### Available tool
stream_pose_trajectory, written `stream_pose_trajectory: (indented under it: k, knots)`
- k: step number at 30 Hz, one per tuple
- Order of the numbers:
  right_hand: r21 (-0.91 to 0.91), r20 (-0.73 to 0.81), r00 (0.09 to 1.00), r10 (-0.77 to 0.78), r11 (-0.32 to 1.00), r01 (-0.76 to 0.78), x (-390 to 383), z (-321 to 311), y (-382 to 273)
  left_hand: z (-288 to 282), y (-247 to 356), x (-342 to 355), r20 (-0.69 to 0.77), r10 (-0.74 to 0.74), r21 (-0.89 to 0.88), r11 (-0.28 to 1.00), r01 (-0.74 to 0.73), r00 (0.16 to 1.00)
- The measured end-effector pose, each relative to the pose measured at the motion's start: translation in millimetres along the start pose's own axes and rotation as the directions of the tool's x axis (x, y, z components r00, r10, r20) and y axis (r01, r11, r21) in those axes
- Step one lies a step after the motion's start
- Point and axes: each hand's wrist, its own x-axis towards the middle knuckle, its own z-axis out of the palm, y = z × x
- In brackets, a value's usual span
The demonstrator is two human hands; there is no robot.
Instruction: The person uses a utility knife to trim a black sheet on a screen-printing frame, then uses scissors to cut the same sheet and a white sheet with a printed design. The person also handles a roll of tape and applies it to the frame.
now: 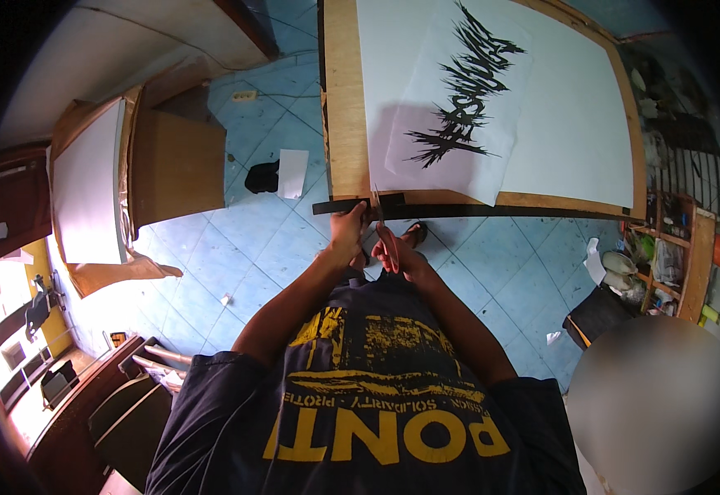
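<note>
My left hand (348, 233) is closed on a flat black strip (327, 207), pinching it near the table's front edge. My right hand (405, 257) is closed around the reddish handles of a pair of scissors (388, 242). The blades point away from me and cross the strip just right of my left fingers; I cannot tell whether they touch it. Beyond my hands, a white sheet (574, 115) covers most of the wooden table (345, 99). On it lies a thinner, slanted sheet of paper (413, 91) bearing jagged black lettering.
On the blue tiled floor (269, 247) left of the table lie a black object (262, 177), a white paper (293, 173) and a power strip (244, 96). A white panel (87, 181) stands further left. A wooden shelf (694, 285) and a black bag (597, 316) are at right.
</note>
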Motion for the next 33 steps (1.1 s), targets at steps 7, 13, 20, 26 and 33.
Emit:
stream_pose_trajectory:
  k: [7, 13, 20, 26, 33]
  knots:
    - [0.167, 0.075, 0.989, 0.125, 0.976, -0.136, -10.2, -13.4, -11.4, 9.8, 22.4, -15.0, -0.019, -0.076, 0.037, 0.996, 0.077, 0.997]
    - [0.179, 0.189, 0.977, 0.094, 0.975, -0.128, -18.5, -22.9, -21.0, 2.4, 26.4, -15.2, 0.043, -0.008, 0.246, 0.969, -0.003, 0.999]
    - [0.250, 0.206, 0.978, 0.021, 0.965, -0.074, -23.3, -20.3, -22.3, 5.0, 51.4, -25.6, 0.078, 0.013, 0.167, 0.986, -0.026, 0.997]
    - [0.419, 0.158, 0.971, -0.178, 0.903, 0.098, -19.9, -10.5, -11.8, -1.5, 71.4, -13.7, 0.088, -0.023, -0.080, 0.996, 0.030, 0.996]
    - [-0.079, -0.597, 0.662, -0.454, 0.854, 0.514, 9.4, 99.0, -70.8, -24.8, 130.1, -11.5, 0.381, -0.115, 0.072, 0.993, 0.094, 0.917]
